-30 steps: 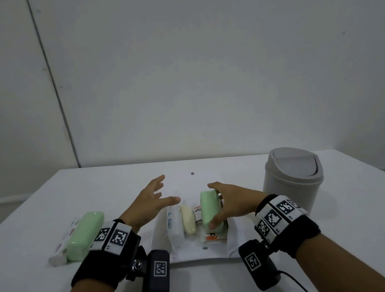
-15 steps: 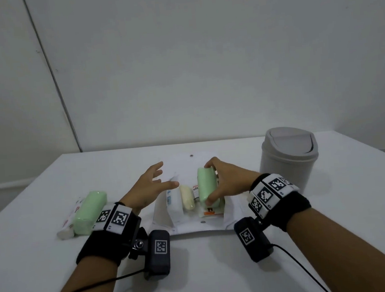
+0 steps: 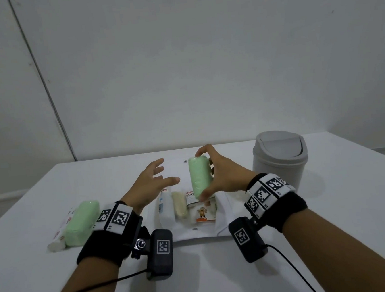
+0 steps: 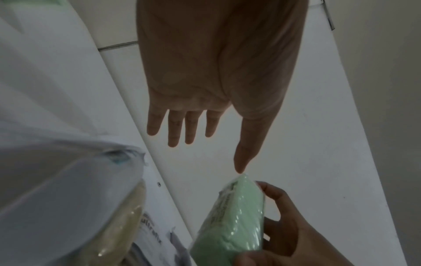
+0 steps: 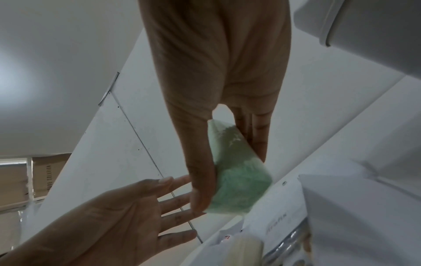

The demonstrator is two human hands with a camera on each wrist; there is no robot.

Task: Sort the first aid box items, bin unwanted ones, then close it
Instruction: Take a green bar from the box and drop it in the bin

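- Hands: your right hand [image 3: 222, 178] pinches a green wrapped roll [image 3: 200, 177] end to end, thumb at its near end and fingers over its far end, holding it raised and near upright above the open first aid box [image 3: 223, 215]. Your left hand [image 3: 148, 184] is spread, palm toward the roll, just beside it and holding nothing.
- Slip risk: the roll is sealed in glossy clear film. A grip on the two ends alone leaves the smooth sides free, so the roll could pivot or slide out and drop onto the items below your right hand.
- Transfer risk: if you pass the roll across, release only once the left fingers [image 4: 173, 129] have wrapped it. They stand apart from it now.
- Sorting risk: a second green roll [image 3: 81, 222] lies on the counter [image 3: 221, 278] outside your left wrist, against a white tube [image 3: 60, 229]. Confusing keep and discard groups is likely, as the two rolls look identical.
- Bin: the grey swing-lid bin [image 3: 280, 159] stands beyond your right wrist, its lid level. A soft, light roll may not tip the flap without a push.
- Box contents: below your hands lie a white bottle [image 3: 165, 208], a cream gauze roll [image 3: 180, 207], a printed carton [image 3: 192, 196] and a flat sachet [image 3: 202, 212]. The box shell is white, smooth and rigid.
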